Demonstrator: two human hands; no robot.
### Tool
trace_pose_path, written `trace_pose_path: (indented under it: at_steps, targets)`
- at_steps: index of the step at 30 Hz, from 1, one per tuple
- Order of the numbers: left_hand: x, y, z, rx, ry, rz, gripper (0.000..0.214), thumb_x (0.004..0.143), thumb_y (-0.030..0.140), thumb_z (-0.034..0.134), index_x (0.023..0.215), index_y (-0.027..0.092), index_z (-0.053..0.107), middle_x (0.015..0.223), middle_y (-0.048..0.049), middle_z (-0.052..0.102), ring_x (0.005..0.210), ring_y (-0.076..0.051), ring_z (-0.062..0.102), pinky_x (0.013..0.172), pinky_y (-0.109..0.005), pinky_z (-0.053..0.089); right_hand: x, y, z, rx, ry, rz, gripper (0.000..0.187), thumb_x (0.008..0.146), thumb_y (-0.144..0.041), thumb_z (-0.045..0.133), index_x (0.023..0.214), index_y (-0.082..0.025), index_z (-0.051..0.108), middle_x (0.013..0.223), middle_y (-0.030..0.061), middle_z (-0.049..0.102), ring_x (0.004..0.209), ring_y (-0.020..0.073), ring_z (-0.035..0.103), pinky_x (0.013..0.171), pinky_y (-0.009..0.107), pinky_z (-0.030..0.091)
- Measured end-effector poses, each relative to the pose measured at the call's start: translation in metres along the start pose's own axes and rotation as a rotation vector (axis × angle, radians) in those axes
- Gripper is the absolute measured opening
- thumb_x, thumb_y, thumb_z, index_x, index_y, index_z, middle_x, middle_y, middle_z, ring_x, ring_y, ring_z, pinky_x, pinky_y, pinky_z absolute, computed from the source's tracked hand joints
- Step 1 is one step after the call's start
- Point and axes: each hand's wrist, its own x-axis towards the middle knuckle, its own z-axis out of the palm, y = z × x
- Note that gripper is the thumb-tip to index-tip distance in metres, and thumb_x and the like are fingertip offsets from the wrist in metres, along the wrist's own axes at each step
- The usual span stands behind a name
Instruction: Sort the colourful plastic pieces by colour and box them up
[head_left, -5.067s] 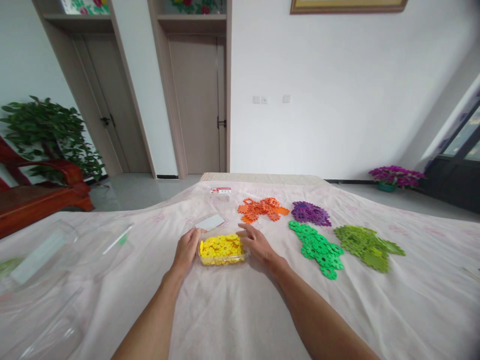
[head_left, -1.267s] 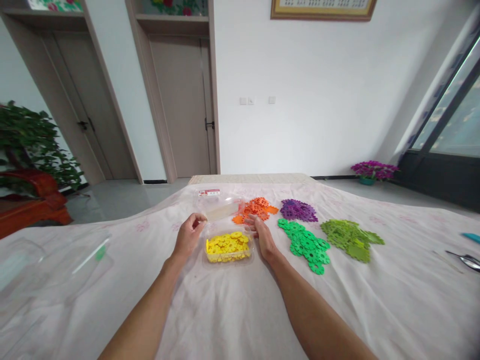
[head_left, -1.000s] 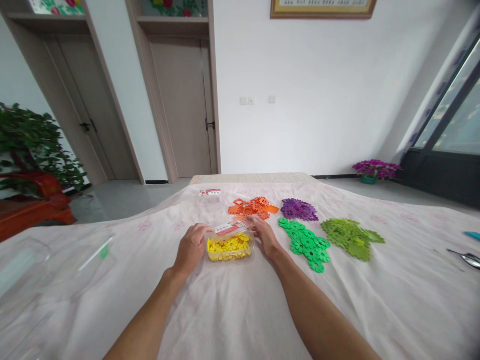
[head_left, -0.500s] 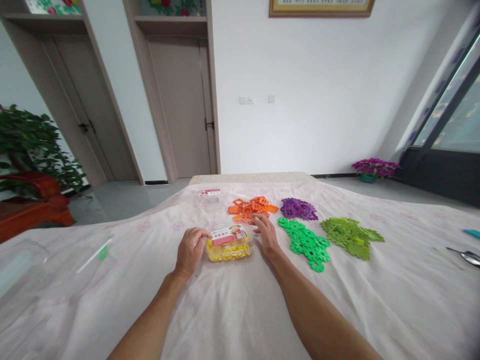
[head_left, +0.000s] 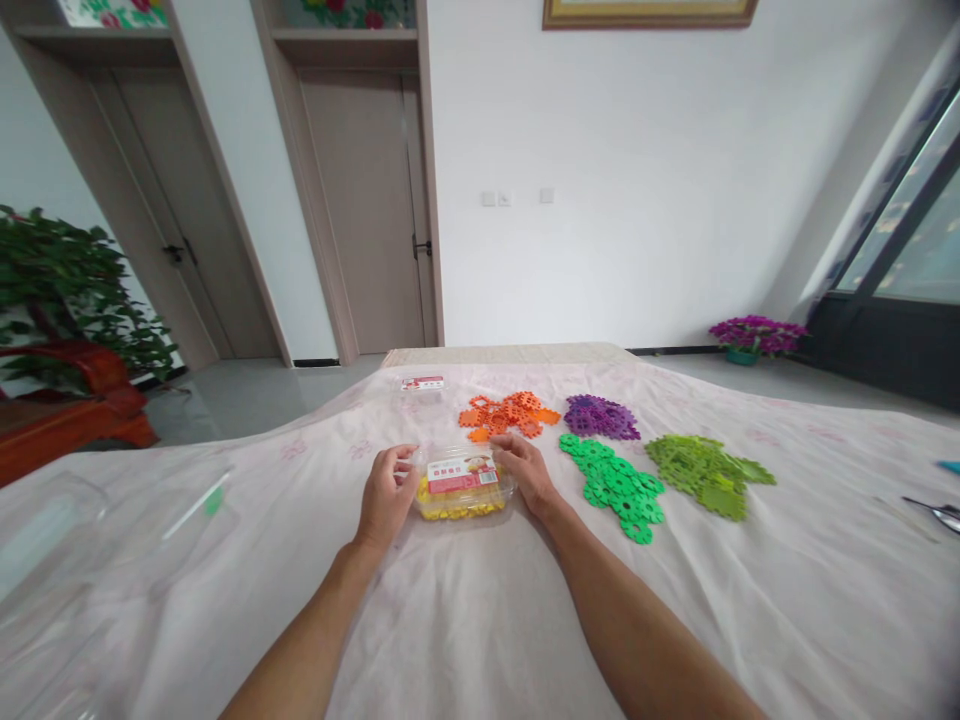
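A clear plastic box [head_left: 463,492] full of yellow flake pieces sits on the pink cloth, its labelled lid lying closed on top. My left hand [head_left: 387,494] grips the box's left end with curled fingers. At the right end my right hand [head_left: 525,472] presses its fingers on the lid's edge. Just beyond the box lie heaps of orange pieces [head_left: 508,414], purple pieces [head_left: 600,416], bright green pieces [head_left: 617,484] and olive green pieces [head_left: 705,471].
The pink cloth [head_left: 480,620] covers the whole surface. Empty clear boxes [head_left: 90,520] stand at the left. A small labelled lid [head_left: 421,383] lies far back. A metal tool [head_left: 934,512] rests at the right edge. Doors, a plant [head_left: 67,290] and a red chair [head_left: 75,400] stand behind.
The lid, held up by my left hand 1.3 s ago, has swung down onto the yellow box. Both hands now hold the closed box at its ends.
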Motion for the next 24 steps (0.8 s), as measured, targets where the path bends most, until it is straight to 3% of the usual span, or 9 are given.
trace_pose_path:
  at_steps: [3,8,13,19,24]
  targets:
    - [0.002,-0.001,-0.004,0.036,-0.049,-0.181,0.039,0.08,0.039,0.06,0.114,0.02,0.06,0.102,-0.0064,0.067,0.069,-0.015,0.063,0.064,-0.028,0.05,0.001,0.001,0.002,-0.004,0.018,-0.003,0.028,0.065,-0.031,0.068,0.09,-0.018,0.071,0.084,0.0033,0.07,0.076,0.0196,0.061,0.074,0.032,0.048]
    - [0.006,0.009,-0.021,0.09,-0.381,-0.4,0.038,0.081,0.058,0.057,0.076,0.02,0.061,0.063,-0.0022,0.065,0.05,-0.016,0.06,0.047,-0.024,0.039,0.004,0.005,0.005,-0.041,0.071,-0.023,0.023,0.063,-0.029,0.066,0.083,-0.018,0.07,0.08,0.0031,0.069,0.075,0.0194,0.06,0.071,0.031,0.047]
    - [0.008,0.02,-0.031,0.056,-0.637,-0.514,0.05,0.068,0.068,0.066,0.068,0.017,0.061,0.059,-0.0037,0.066,0.045,-0.016,0.059,0.044,-0.024,0.037,0.006,0.008,0.005,-0.055,0.08,-0.037,0.021,0.063,-0.028,0.064,0.081,-0.019,0.07,0.079,0.0026,0.069,0.074,0.0196,0.06,0.07,0.031,0.047]
    - [0.005,0.029,-0.037,-0.116,-0.701,-0.615,0.058,0.061,0.072,0.069,0.069,0.016,0.061,0.056,-0.002,0.064,0.044,-0.012,0.054,0.045,-0.023,0.033,0.005,0.005,0.004,-0.079,0.063,-0.038,0.021,0.065,-0.03,0.064,0.081,-0.018,0.071,0.08,0.0037,0.069,0.075,0.02,0.06,0.07,0.031,0.046]
    - [0.005,0.029,-0.038,-0.137,-0.713,-0.647,0.058,0.06,0.072,0.071,0.066,0.016,0.06,0.054,-0.0031,0.063,0.043,-0.012,0.052,0.044,-0.023,0.03,0.003,0.001,0.004,-0.106,0.034,-0.045,0.021,0.066,-0.031,0.063,0.08,-0.018,0.072,0.081,0.0044,0.07,0.077,0.0213,0.06,0.071,0.031,0.046]
